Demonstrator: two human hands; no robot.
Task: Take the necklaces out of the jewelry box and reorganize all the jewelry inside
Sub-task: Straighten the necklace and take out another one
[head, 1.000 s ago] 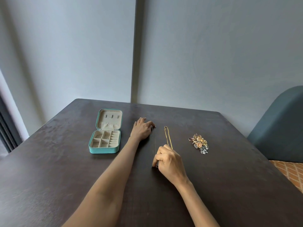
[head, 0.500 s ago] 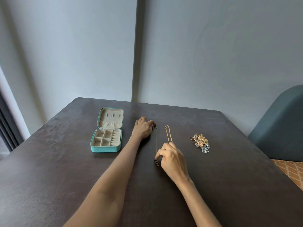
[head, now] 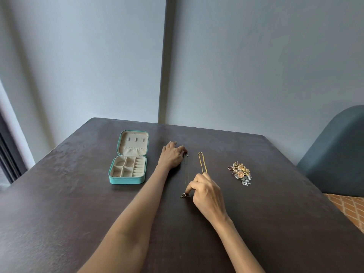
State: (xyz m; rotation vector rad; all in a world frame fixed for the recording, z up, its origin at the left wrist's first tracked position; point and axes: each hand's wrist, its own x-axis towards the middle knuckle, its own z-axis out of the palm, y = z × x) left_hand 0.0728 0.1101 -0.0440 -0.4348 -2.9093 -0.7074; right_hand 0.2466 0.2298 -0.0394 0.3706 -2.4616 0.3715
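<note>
Dark matte table, faintly mottled grain. Teal jewelry box lies open, cream velvety lining, square compartments, ring rolls. My left hand flat-ish, fingertips pressing top end of thin dark necklace. My right hand curled, pinching its pendant end at table. Chain stretched straight between hands, barely visible. Gold necklace just beside, lower end hidden behind right hand. Heap of earrings farther right, pieces tangled, indistinct.

My left hand lies palm down at the far end of my outstretched arm, fingers loosely bent. Nearer, my right hand curls, fingertips pointing down.
</note>
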